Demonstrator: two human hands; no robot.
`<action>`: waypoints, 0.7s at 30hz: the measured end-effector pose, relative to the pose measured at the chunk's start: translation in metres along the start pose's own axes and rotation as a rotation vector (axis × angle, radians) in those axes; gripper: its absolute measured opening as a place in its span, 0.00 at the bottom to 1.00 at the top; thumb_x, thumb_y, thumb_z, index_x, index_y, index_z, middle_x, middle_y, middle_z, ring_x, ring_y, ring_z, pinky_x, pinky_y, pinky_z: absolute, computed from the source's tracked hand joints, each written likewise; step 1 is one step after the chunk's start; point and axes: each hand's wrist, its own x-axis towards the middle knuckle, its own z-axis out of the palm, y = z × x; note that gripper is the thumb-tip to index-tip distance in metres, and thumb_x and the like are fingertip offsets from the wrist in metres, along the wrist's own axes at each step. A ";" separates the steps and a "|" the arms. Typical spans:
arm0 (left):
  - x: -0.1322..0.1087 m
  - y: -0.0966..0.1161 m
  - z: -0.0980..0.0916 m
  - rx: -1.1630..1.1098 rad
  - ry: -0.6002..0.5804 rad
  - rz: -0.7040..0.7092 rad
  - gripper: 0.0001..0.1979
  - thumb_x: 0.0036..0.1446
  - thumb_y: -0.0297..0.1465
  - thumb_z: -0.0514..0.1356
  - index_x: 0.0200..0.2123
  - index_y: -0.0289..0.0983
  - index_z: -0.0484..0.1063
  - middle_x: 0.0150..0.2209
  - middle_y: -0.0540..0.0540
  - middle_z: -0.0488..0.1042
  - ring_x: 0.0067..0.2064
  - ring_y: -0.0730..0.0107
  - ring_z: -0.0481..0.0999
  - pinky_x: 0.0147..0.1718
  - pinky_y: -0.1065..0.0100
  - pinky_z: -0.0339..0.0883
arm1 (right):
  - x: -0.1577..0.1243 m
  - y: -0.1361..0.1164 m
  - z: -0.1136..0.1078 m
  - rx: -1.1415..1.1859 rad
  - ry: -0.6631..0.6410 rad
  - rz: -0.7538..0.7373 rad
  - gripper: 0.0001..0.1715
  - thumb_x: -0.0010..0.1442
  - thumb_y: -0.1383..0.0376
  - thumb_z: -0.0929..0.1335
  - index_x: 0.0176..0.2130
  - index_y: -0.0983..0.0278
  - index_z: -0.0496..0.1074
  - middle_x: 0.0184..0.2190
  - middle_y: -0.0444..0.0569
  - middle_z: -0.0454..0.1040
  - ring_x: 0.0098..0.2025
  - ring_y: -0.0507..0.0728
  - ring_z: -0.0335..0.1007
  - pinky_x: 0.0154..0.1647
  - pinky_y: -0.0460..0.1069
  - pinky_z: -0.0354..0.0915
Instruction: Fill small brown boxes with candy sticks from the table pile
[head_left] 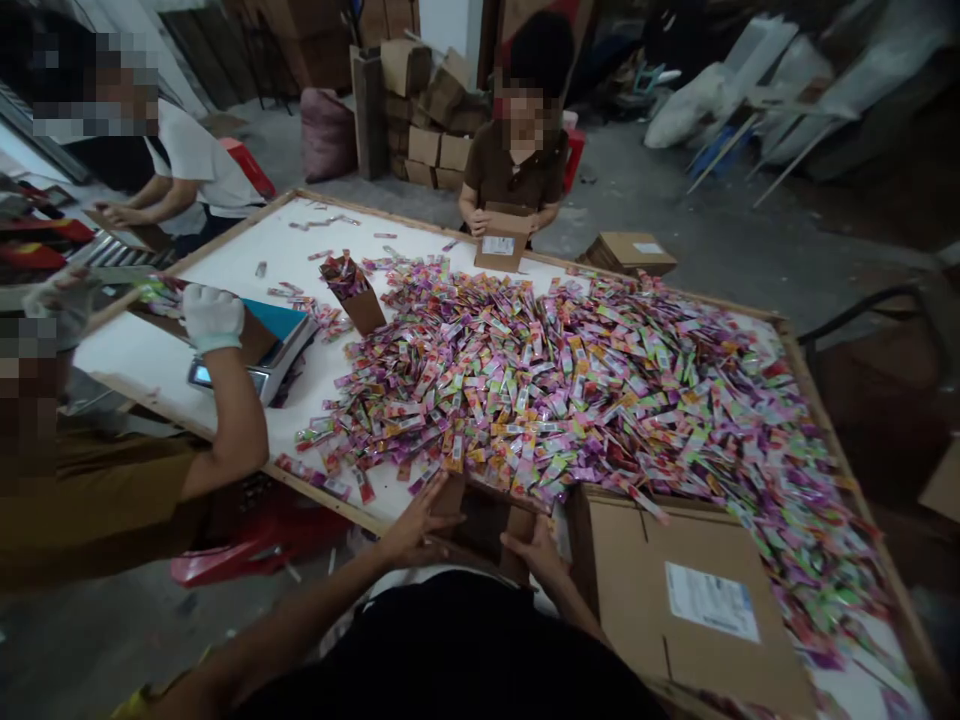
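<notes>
Close to my body, a small open cardboard box (484,525) stands at the table's near edge, its dark inside facing up. My left hand (418,525) grips its left side, fingers spread along the flap. On the opposite side, my right hand (541,552) holds the right flap between thumb and fingers. Right behind the box spreads a large heap of small, colourful sachets (525,380), mostly purple, pink, green and orange. What lies at the bottom of the box is too dark to make out.
A flat-lying carton (630,590) with a white label is at my right. Wooden rails edge the table (300,400). On the left, a co-worker's gloved hand (214,318) is over a scale (281,365). A filled box (356,295) stands mid-table; another person opposite holds a box (501,240).
</notes>
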 end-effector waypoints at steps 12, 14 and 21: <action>0.019 0.009 0.024 -0.257 0.528 -0.363 0.19 0.56 0.39 0.63 0.50 0.42 0.77 0.63 0.40 0.62 0.62 0.53 0.66 0.62 0.48 0.61 | -0.015 0.021 -0.010 -0.033 -0.146 -0.060 0.12 0.44 0.63 0.64 0.13 0.59 0.69 0.44 0.50 0.79 0.56 0.65 0.69 0.65 0.65 0.55; 0.020 0.001 0.016 -0.295 0.459 -0.334 0.17 0.56 0.42 0.63 0.45 0.41 0.80 0.61 0.39 0.63 0.61 0.51 0.66 0.62 0.48 0.62 | -0.016 0.017 -0.016 -0.069 -0.234 -0.060 0.11 0.43 0.64 0.64 0.16 0.58 0.72 0.46 0.50 0.78 0.57 0.65 0.69 0.66 0.65 0.55; 0.038 -0.020 0.015 -0.558 0.370 -0.426 0.30 0.52 0.39 0.64 0.58 0.38 0.66 0.56 0.39 0.69 0.58 0.55 0.69 0.60 0.51 0.63 | -0.016 0.024 0.010 -0.051 -0.047 0.045 0.37 0.47 0.53 0.71 0.56 0.59 0.68 0.55 0.53 0.71 0.63 0.66 0.62 0.67 0.62 0.56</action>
